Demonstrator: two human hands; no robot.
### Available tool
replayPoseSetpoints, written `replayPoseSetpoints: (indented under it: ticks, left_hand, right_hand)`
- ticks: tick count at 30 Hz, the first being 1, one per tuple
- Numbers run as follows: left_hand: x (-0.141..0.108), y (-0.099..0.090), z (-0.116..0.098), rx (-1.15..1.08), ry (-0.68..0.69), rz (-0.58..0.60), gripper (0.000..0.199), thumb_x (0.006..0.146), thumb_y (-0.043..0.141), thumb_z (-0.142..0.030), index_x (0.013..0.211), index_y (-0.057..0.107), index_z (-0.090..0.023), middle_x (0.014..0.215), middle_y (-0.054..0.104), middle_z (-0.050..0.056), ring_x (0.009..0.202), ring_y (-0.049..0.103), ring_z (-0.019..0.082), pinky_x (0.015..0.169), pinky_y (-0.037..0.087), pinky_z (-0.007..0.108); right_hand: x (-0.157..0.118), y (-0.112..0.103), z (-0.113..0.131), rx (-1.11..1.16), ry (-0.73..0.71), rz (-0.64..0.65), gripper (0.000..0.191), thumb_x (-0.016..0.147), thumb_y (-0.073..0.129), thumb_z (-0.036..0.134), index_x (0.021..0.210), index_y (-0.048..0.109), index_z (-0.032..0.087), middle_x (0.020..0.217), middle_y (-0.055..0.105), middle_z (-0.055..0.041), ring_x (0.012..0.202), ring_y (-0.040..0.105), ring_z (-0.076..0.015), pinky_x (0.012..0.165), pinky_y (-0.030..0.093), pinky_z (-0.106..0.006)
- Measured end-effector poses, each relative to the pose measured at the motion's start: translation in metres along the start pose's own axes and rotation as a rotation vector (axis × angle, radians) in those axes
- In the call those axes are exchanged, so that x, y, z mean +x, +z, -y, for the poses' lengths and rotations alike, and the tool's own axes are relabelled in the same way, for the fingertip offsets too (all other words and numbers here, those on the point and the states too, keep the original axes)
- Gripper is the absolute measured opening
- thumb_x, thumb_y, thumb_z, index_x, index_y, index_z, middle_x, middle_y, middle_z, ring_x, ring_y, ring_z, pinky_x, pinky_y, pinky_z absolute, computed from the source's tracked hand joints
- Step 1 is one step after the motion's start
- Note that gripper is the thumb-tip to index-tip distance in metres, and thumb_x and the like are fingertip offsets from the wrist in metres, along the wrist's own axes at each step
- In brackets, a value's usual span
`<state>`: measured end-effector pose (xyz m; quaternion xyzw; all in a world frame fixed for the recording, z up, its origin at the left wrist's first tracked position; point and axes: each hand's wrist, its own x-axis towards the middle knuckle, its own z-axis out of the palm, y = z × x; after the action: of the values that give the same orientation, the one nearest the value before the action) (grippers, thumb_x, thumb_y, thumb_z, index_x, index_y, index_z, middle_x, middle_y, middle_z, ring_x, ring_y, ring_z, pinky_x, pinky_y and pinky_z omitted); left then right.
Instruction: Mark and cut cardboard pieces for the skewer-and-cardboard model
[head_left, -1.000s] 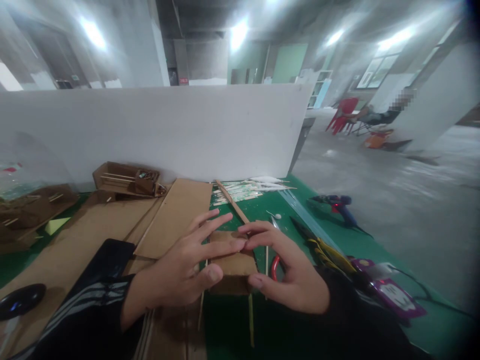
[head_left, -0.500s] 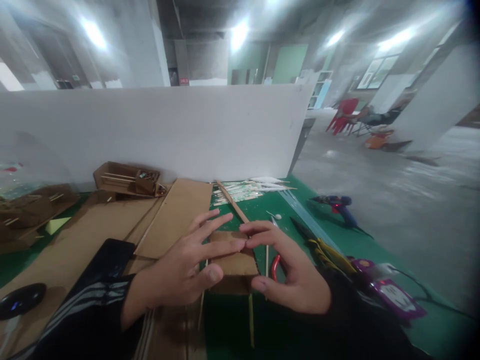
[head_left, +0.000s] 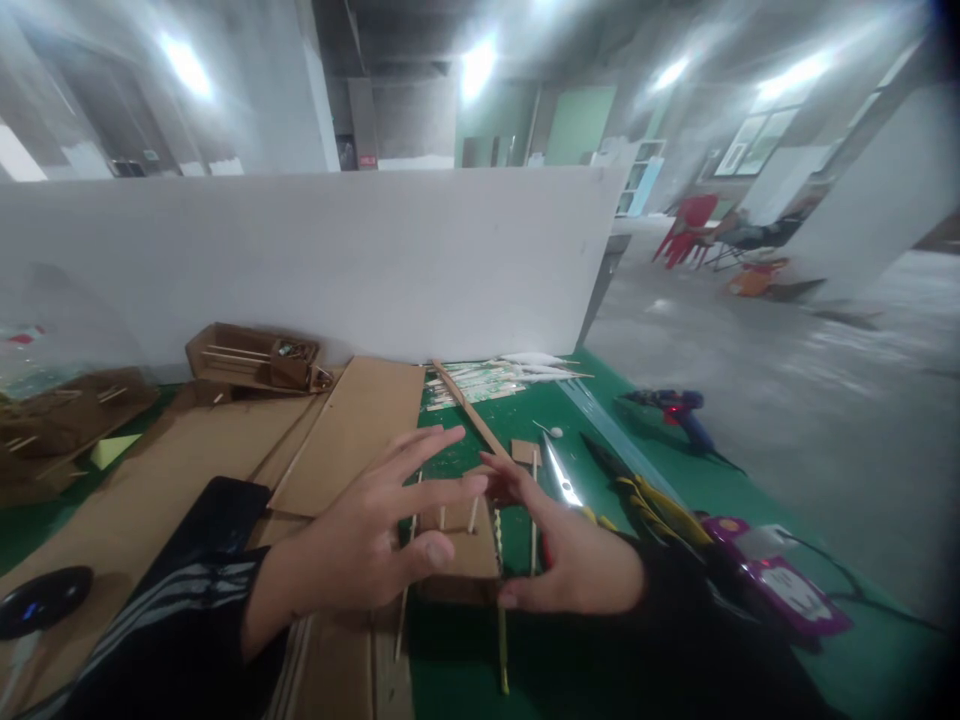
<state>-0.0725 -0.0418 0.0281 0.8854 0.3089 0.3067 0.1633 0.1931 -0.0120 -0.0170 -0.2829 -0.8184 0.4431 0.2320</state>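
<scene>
Between the two hands, low on the green tabletop [head_left: 450, 660], lies a small cardboard box [head_left: 459, 560] with two short sticks [head_left: 473, 515] rising near its middle and the wavy core of the board showing along its right edge. It looks very light, with dry, papery faces that should give fair grip rather than slip. The walls seem stiff enough for a gentle squeeze but likely to crease under a hard pinch, and the short sticks could lean or pull loose if knocked. Opposite side walls, low down, seem the surest hold; the bare edges and the sticks are poorer places to take it. A long stick [head_left: 503, 650] reaches forward from its near right corner and could catch on a sleeve. The left hand [head_left: 352, 530] has its fingers spread and nearly straight, the index reaching over the box and the thumb apart from it at the near left; it grips nothing, though light contact cannot be ruled out. The right hand [head_left: 592, 570] is curved, thumb by the near right corner and fingers bent toward the far end, with a wide gap between them; whether those fingertips pinch the board there cannot be told. Scissors [head_left: 561, 470] lie just beyond that hand.
</scene>
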Motion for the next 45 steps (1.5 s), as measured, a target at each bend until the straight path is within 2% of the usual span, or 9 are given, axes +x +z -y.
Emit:
replayPoseSetpoints:
  ticks: [5,11,16,20,25,31,35,39,45]
  left_hand:
    - [-0.001,0.0,0.0,-0.032,0.001,-0.011,0.046,0.097,0.05,-0.049,0.139,0.055,-0.031,0.158,0.034,0.01,0.143,0.035,0.031,0.114,0.035,0.053]
    - [-0.001,0.001,0.0,-0.047,-0.029,0.008,0.047,0.096,0.055,-0.039,0.143,0.05,-0.033,0.156,0.04,0.008,0.139,0.044,0.028,0.111,0.041,0.048]
    - [0.002,0.001,-0.006,-0.051,-0.018,-0.004,0.042,0.094,0.059,-0.025,0.136,0.056,-0.027,0.133,0.065,0.006,0.123,0.06,0.021,0.103,0.05,0.035]
    - [0.003,0.006,-0.007,-0.043,0.009,-0.075,0.04,0.092,0.062,-0.023,0.131,0.059,-0.025,0.119,0.073,0.006,0.107,0.069,0.019,0.092,0.055,0.029]
    - [0.001,0.018,-0.002,-0.06,0.068,-0.193,0.037,0.09,0.066,-0.021,0.126,0.062,-0.023,0.109,0.076,0.005,0.097,0.072,0.016,0.087,0.056,0.026]
    - [-0.003,0.032,0.004,-0.087,0.086,-0.257,0.042,0.087,0.07,-0.018,0.128,0.06,-0.022,0.113,0.076,0.007,0.103,0.072,0.017,0.091,0.056,0.025]
    - [-0.004,0.035,0.006,-0.11,0.051,-0.241,0.042,0.089,0.068,-0.016,0.129,0.059,-0.025,0.112,0.076,0.004,0.1,0.073,0.016,0.089,0.057,0.024]
    - [-0.005,0.035,0.006,-0.12,0.039,-0.232,0.041,0.09,0.066,-0.015,0.129,0.058,-0.024,0.109,0.077,0.004,0.097,0.074,0.016,0.084,0.059,0.023]
    - [-0.005,0.037,0.006,-0.119,0.029,-0.239,0.043,0.089,0.066,-0.014,0.13,0.057,-0.025,0.107,0.077,0.003,0.091,0.074,0.014,0.079,0.058,0.02]
  right_hand:
    - [0.004,0.005,-0.007,0.032,0.06,0.12,0.107,0.067,0.085,0.038,0.15,0.023,0.013,0.139,0.05,-0.0184,0.132,0.048,-0.0311,0.114,0.036,-0.048]
    - [0.005,0.012,-0.014,-0.09,0.1,0.142,0.105,0.061,0.088,0.042,0.147,0.034,0.014,0.142,0.05,-0.019,0.132,0.049,-0.0344,0.113,0.037,-0.05]
    - [0.006,0.022,-0.019,-0.193,0.092,0.124,0.105,0.054,0.091,0.039,0.143,0.042,0.013,0.139,0.054,-0.0205,0.126,0.053,-0.0368,0.108,0.042,-0.051]
    - [0.006,0.024,-0.014,-0.226,0.079,0.102,0.095,0.056,0.09,0.036,0.138,0.048,0.012,0.132,0.059,-0.019,0.123,0.056,-0.0348,0.107,0.044,-0.048]
    - [0.006,0.024,-0.009,-0.223,0.054,0.107,0.094,0.056,0.091,0.03,0.138,0.049,0.013,0.133,0.06,-0.0184,0.122,0.057,-0.0337,0.106,0.044,-0.047]
    - [0.006,0.023,-0.01,-0.212,0.026,0.11,0.096,0.057,0.091,0.029,0.14,0.047,0.01,0.134,0.058,-0.02,0.122,0.057,-0.033,0.106,0.044,-0.046]
    - [0.006,0.024,-0.011,-0.206,0.015,0.112,0.094,0.057,0.09,0.027,0.138,0.048,0.007,0.132,0.059,-0.0208,0.122,0.056,-0.0332,0.106,0.044,-0.046]
    - [0.006,0.024,-0.01,-0.21,0.012,0.104,0.09,0.056,0.09,0.024,0.135,0.05,0.011,0.127,0.061,-0.0172,0.117,0.059,-0.0318,0.103,0.045,-0.045]
    - [0.006,0.024,-0.011,-0.183,0.013,0.105,0.086,0.059,0.089,0.031,0.134,0.051,0.011,0.121,0.063,-0.0155,0.111,0.06,-0.0317,0.104,0.045,-0.048]
